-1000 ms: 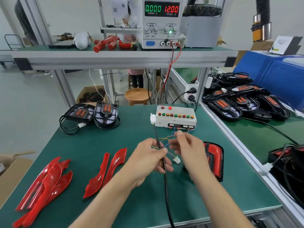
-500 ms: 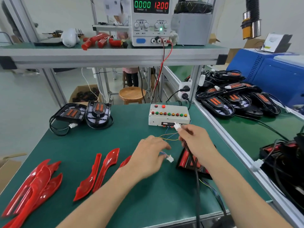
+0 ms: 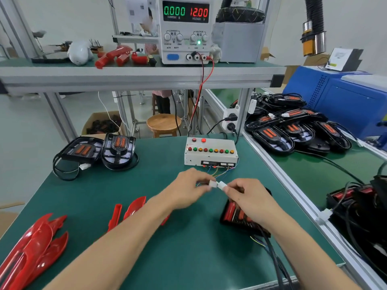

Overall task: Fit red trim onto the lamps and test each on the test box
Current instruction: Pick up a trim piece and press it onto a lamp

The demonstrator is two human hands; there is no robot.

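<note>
You're on the test step: plugging a lamp into the test box, which sits just beyond your hands on the green bench. The lamp with red trim showing lies under your right wrist, its black cable running back toward you. Spare red trim pieces lie well to the left of your left forearm, and two untrimmed lamps sit further off, up-left.

Your left hand pinches the white connector on the box's coloured leads. Your right hand pinches the lamp's white plug. The two are end to end, touching or nearly so; I can't tell whether they're seated.

Next, I'd say: line up the keying, push straight until it latches, then press the box's buttons. The supply reads 12.00 V and 0.000 A, so nothing is drawing yet.
</note>
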